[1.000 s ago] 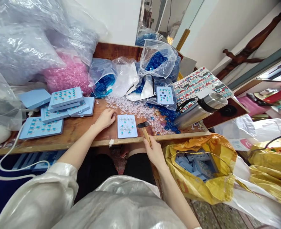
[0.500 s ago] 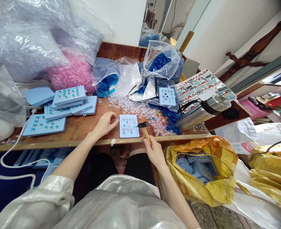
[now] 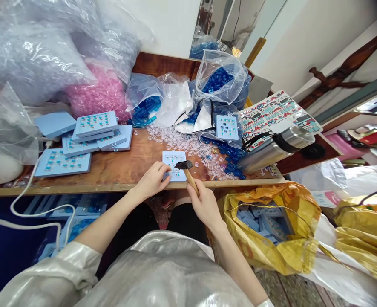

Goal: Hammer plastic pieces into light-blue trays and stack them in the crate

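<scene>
At the centre of the frame, a person's left hand rests with bent fingertips at the left side of a light-blue board; whether they pinch a small piece cannot be told; the right hand is wrapped around the wooden handle of a hammer, whose dark head covers part of the board, touching or just above it; a stray blow could catch the left fingertips, so near the hammer head, or crack a piece if it lands off-centre; the board, squarish and flat on the wooden table by its front edge, carries clear and teal bits; beyond lie clear rings and blue beads; stacked light-blue boxes sit at left, a steel flask right of centre, a yellow sack at lower right.
</scene>
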Tool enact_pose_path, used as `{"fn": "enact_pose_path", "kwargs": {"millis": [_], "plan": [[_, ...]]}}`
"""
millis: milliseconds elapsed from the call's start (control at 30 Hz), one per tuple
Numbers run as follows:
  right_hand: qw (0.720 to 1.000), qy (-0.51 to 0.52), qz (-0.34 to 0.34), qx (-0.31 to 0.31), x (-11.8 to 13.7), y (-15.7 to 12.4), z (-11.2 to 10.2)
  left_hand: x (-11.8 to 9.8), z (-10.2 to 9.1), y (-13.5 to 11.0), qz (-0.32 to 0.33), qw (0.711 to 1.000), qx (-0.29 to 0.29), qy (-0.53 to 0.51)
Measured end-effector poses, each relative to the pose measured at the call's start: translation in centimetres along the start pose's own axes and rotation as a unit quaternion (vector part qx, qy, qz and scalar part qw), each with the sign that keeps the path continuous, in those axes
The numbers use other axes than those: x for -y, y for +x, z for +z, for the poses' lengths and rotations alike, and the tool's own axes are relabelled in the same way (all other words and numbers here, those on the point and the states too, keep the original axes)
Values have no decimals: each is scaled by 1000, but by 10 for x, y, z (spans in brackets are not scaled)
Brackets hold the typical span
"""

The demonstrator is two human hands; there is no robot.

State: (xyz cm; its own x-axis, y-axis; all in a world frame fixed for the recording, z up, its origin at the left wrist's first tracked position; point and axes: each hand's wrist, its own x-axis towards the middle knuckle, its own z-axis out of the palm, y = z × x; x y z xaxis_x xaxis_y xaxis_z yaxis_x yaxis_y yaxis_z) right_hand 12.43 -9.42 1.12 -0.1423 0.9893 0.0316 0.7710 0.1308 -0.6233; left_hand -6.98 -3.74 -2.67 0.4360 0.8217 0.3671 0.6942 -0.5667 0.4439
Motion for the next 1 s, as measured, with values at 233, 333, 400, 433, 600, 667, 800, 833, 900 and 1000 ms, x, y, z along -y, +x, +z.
{"fn": "enact_pose_path", "kwargs": {"millis": [233,333,400,433,600,667,800,833,900,1000], "plan": [[1000,14,4,5,0,-2,0,-5,4,0,-1,997,-1,71],[1000,16,8,5,-2,-3,1,-5,4,-2,-7,997,-18,71],[1000,16,9,6,-3,-4,1,-3,3,-4,-13,998,-28,60],[1000,15,9,7,-3,-4,1,-2,2,-5,-15,998,-30,55],[1000,-12,-1,18,1,-4,2,2,1,-9,-13,999,-26,24],[999,-42,-2,22,3,-4,5,3,2,-10,-14,999,-33,3],[990,-120,7,73,4,-2,10,7,8,-10,-12,998,-55,-34],[990,-120,7,74,5,-1,10,8,9,-10,-12,997,-62,-42],[995,-91,5,47,6,-1,9,7,12,-11,-14,995,-74,-59],[1000,-30,-2,2,6,-3,7,5,11,-13,-30,993,-80,-83]]}}
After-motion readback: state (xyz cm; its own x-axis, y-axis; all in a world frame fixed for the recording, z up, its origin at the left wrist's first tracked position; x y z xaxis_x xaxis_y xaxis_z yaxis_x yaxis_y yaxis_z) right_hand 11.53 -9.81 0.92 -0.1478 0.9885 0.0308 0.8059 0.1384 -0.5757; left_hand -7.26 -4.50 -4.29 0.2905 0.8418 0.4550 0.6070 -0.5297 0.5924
